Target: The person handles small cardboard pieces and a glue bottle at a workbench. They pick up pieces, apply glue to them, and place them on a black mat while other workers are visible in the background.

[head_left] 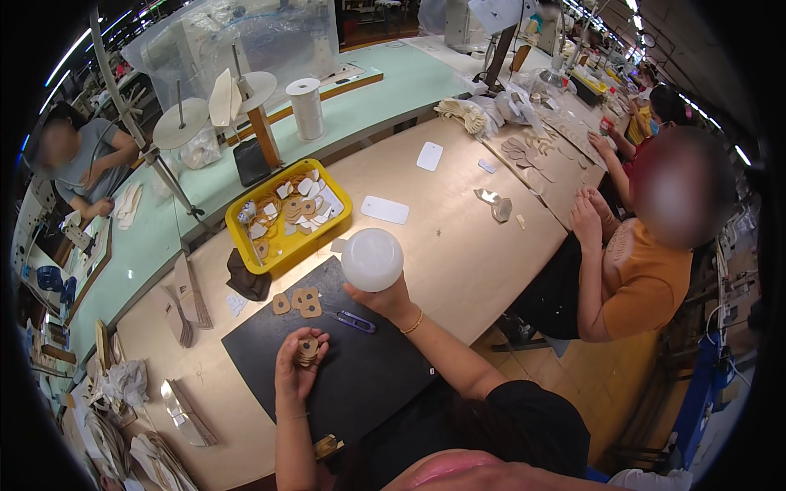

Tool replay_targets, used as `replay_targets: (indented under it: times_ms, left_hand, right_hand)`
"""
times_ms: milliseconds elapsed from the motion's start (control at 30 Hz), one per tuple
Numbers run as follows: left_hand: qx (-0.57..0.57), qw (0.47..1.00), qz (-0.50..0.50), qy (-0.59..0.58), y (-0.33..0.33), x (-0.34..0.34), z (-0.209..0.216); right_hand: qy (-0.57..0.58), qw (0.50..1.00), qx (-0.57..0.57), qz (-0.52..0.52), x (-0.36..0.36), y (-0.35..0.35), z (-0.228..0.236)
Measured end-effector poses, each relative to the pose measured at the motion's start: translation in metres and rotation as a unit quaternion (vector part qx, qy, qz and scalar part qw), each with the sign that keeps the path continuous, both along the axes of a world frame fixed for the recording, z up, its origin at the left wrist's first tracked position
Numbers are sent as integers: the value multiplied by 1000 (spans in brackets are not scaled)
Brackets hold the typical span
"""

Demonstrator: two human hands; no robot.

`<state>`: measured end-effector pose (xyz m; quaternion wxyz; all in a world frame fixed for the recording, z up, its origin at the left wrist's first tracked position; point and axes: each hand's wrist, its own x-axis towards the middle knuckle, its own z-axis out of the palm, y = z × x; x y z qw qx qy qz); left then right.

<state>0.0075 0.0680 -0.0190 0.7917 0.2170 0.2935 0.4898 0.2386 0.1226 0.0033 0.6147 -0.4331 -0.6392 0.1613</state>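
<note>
Low in the frame, the left hand [299, 360] has its fingers closed on a small stack of tan leather pieces [308, 349] over the black mat [344, 376] — a loose pinch could let the stack fan out and slide. Just above, at centre, the right hand [385, 296] holds a white round bottle [372, 259] clamped from below; tipped, it might spill onto the mat or knock the purple snips [354, 322] beside the wrist. Farther up and left, three more leather pieces [298, 302] lie near the mat's edge, and the yellow tray [288, 214] of cut pieces sits on the bench [450, 245] — an elbow swing could scatter them.
</note>
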Motion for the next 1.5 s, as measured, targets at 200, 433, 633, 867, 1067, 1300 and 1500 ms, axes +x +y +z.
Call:
replay_targets:
  times_ms: [200,433,633,867,1067,1300,1500]
  left_hand:
    - [-7,1000,3,6,0,1,3]
    - [-4,1000,-2,9,7,4,4]
    - [-2,1000,-9,9,7,4,3]
    - [-7,1000,-10,15,7,4,3]
    - [-4,1000,-10,19,7,5,4]
    - [-8,1000,-13,13,7,4,3]
    - [-3,1000,-16,12,7,2,1]
  right_hand:
    - [-3,1000,0,0,0,-1,1]
    - [0,1000,9,2,3,5,3]
    - [0,1000,13,-2,3,4,2]
    - [-24,999,16,-16,3,4,1]
    - [-23,999,21,-12,3,4,2]
    - [-14,1000,15,-13,3,4,2]
    - [-9,1000,12,-15,3,4,1]
